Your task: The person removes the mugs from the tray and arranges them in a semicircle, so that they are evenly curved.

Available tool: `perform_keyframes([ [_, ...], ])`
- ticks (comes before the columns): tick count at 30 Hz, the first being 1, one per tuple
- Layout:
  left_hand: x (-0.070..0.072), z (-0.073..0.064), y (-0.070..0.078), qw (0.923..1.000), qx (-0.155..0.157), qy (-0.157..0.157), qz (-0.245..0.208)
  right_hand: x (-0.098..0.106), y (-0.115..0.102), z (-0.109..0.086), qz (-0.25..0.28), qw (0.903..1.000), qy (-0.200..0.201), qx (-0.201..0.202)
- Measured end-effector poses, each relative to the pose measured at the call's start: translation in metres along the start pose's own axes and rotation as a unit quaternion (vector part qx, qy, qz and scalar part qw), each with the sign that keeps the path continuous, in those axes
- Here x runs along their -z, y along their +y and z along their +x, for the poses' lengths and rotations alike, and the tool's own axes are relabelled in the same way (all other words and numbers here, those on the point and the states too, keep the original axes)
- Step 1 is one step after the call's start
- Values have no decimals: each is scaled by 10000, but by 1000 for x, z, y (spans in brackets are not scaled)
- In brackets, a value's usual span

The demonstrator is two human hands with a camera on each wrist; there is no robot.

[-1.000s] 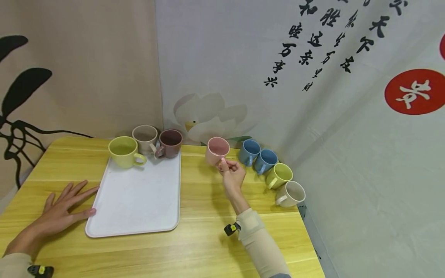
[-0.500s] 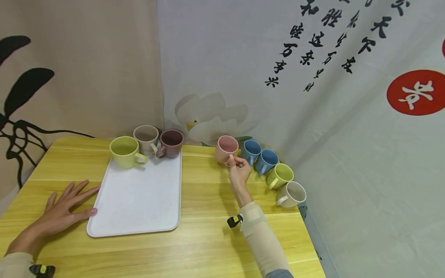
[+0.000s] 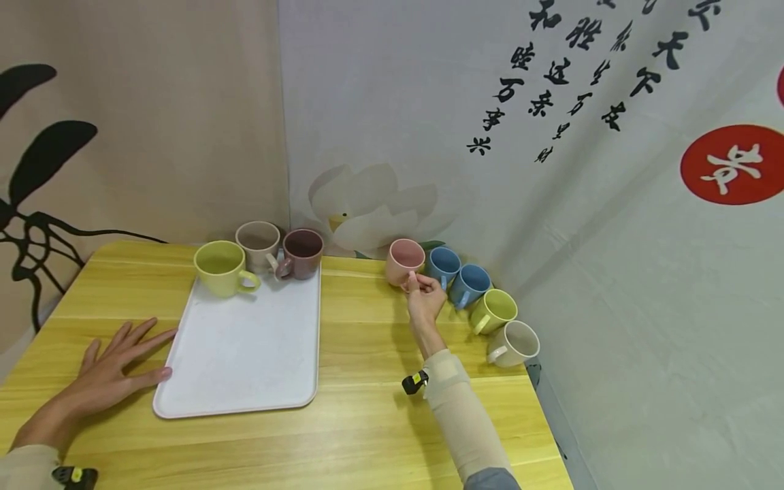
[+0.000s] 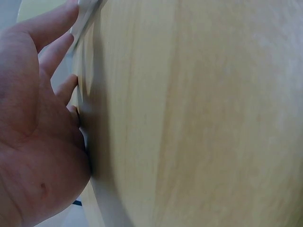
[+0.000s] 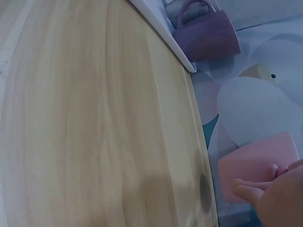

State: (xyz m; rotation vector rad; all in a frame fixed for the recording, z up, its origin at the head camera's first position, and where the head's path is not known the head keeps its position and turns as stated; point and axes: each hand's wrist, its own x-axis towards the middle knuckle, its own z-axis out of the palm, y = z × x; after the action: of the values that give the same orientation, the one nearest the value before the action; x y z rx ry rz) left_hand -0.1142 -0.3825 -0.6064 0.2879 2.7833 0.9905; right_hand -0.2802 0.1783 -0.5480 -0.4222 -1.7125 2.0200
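Pink mug (image 3: 403,264) pinched at its handle side, to the right of the tray (image 3: 239,361)

Head view: the right hand (image 3: 427,299) pinches the pink mug between thumb and fingers on its near side, covering most of the handle. That grip leaves the rim untouched and the mouth facing upward. Right of the tray's far end, the mug sits close beside the first blue mug (image 3: 444,263); whether they touch is unclear. Farther right of the tray, a second blue mug (image 3: 470,283), a yellow mug (image 3: 493,309) and a cream mug (image 3: 518,341) continue the row along the counter (image 3: 367,435); their handles face the person, probably for easy reach. At the tray's far end, a lime mug (image 3: 218,273), a beige mug (image 3: 257,249) and a maroon mug (image 3: 303,256) cluster closely, perhaps to save room.

Left wrist view: the left hand (image 4: 38,127) has its fingers spread beside the tray's left rim, a fingertip meeting that edge, seemingly to steady it.

Right wrist view: the pink mug is beyond the tray's corner, past the maroon mug. A gap beside its base and a dark shadow suggest it is held off the counter.
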Motion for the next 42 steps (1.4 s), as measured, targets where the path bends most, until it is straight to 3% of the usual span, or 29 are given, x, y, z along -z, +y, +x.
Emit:
perform_keyframes([
  [14, 0, 1, -1, 10000, -16, 13, -55, -3, 8, 4, 100, 9998, 106, -138],
  [35, -2, 1, -4, 10000, -45, 60, -18, 3, 14, 13, -374, 9985, 358, -155],
  [42, -2, 1, -3, 10000, -14, 49, -35, 7, 18, 18, -208, 9989, 377, -205],
])
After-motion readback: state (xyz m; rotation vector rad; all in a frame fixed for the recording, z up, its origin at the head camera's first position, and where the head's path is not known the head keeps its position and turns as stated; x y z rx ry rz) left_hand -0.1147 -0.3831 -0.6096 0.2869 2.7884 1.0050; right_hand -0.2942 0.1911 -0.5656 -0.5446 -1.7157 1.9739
